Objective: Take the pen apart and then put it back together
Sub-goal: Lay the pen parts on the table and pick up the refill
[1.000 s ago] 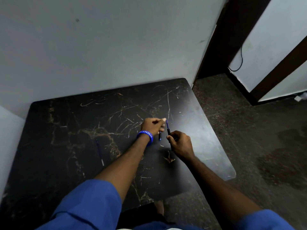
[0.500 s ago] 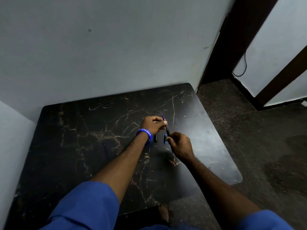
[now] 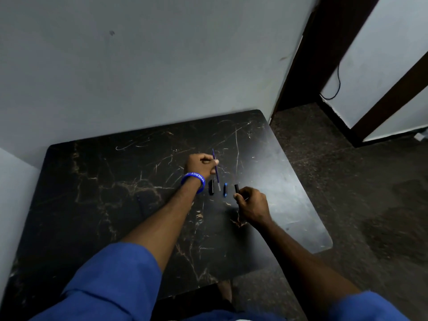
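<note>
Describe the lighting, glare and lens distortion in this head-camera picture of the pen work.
Head view: dim, even light; a pale sheen of glare on the right part of the black marble-patterned table; wide-angle bending curves the dark brown door frame; the thin blue pen refill in the left hand stays fairly sharp.

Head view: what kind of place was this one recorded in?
Probably a plain room in a home or small office, not a workshop: a scratched black marble-pattern table pushed against a bare painted wall, a dark speckled stone floor, and a dark wooden door frame.
</note>
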